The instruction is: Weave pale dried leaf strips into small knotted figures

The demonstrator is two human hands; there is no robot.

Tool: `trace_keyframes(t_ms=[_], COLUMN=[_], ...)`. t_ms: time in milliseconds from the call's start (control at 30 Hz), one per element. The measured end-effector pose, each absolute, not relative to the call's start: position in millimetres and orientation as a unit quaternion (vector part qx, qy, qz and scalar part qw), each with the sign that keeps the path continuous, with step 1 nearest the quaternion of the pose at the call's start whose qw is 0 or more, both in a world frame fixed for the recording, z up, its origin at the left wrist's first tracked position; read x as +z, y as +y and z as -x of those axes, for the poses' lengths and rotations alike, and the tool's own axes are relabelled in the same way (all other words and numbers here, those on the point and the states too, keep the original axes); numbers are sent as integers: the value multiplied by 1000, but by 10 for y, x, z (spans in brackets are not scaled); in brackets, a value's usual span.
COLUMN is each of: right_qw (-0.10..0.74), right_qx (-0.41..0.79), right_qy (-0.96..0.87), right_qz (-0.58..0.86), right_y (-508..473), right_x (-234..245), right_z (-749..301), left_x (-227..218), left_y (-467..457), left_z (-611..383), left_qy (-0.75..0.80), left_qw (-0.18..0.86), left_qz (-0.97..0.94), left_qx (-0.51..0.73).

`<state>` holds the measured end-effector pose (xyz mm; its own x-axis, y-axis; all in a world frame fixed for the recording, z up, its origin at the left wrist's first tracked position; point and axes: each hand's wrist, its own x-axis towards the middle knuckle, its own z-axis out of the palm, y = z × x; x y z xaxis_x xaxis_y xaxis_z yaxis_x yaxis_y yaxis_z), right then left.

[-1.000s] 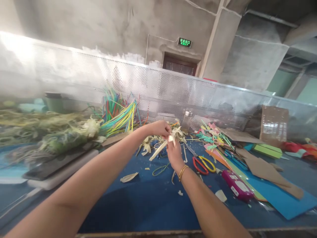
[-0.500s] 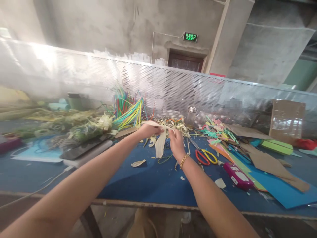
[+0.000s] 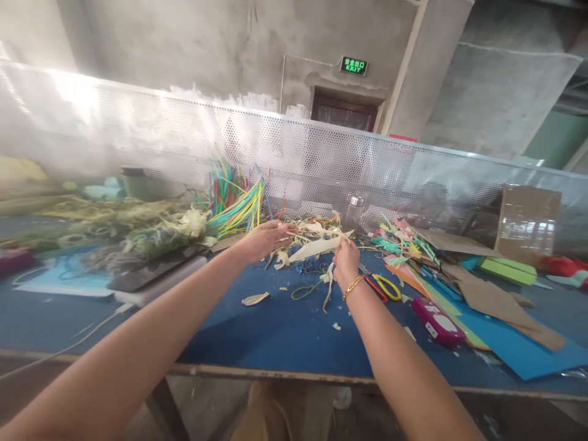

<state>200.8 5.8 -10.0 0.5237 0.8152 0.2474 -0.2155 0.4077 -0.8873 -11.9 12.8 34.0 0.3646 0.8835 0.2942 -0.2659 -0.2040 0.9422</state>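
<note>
Over the middle of the blue table, my right hand pinches pale dried corn husk, which stretches leftward from my fingers in a broad, pointed strip. My left hand is to the left of it, fingers stretched toward the husk, with a thin pale strip close to the fingertips; whether they touch is unclear. Behind both hands lies a pile of husk scraps. One small curled husk piece rests on the table in front. Scissors with red and yellow handles lie partly behind my right wrist.
Colourful pipe cleaners are bundled at back left, beside tangled greenish fibres. A glass bottle stands by the perforated metal screen. At right are a purple device, blue sheets and cardboard.
My hands have moved apart, the left going leftward and the right rightward. The broad husk that hung down between them now extends sideways from my right hand. My left fingers have straightened.
</note>
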Motion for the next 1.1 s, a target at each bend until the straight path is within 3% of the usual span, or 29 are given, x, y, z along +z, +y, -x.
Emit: trace_keyframes(t_ms=[100, 200, 267, 367, 433, 500, 633, 733, 867, 1100], right_qw=[792, 792, 791, 779, 757, 728, 684, 682, 665, 593], right_qx=[339, 352, 357, 380, 416, 461, 522, 540, 560, 581], right_qy=[-259, -234, -228, -239, -261, -292, -335, -323, -307, -368], right_qz=[437, 441, 442, 438, 431, 416, 383, 374, 388, 419], right_y=[105, 114, 109, 86, 55, 9, -86, -120, -130, -150], right_x=[-93, -76, -61, -46, -42, -39, -14, 35, 95, -17], right_z=[-2078, -2161, -2204, -2190, -2113, -2001, -1819, -1823, -1938, -1802], left_x=[345, 305, 252, 185, 174, 174, 125, 78, 118, 42], left_y=[189, 322, 409, 446, 380, 255, -27, -111, 6, 204], left_z=[268, 436, 527, 548, 445, 255, -175, -334, -322, -322], left_qy=[193, 219, 307, 449, 473, 436, 341, 340, 338, 346], left_qw=[702, 703, 624, 386, 241, 200, 385, 549, 680, 743], left_qz=[-456, -397, -417, -540, -636, -716, -776, -706, -538, -368], left_qx=[512, 548, 586, 598, 560, 508, 366, 291, 365, 439])
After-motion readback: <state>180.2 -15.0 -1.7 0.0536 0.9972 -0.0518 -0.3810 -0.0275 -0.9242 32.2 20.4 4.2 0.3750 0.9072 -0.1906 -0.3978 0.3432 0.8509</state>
